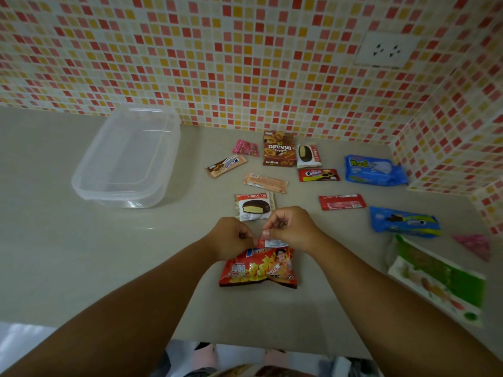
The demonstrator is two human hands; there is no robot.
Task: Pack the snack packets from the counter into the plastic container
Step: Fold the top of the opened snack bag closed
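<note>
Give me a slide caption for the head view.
Both hands pinch a red chip packet by its top; clear plastic container sits empty.

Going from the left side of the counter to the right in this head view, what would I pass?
Clear plastic container → Oreo wafer packet → red potato chip bag, pinched at its top edge by both hands → red Cream-O packet → blue Oreo packet → green snack bag.

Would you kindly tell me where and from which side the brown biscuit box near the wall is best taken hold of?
Probably across its two long sides, coming from above. The biscuit box lies flat on the counter, stiff-walled, with small gaps to the pink packet and the pie packet.
</note>
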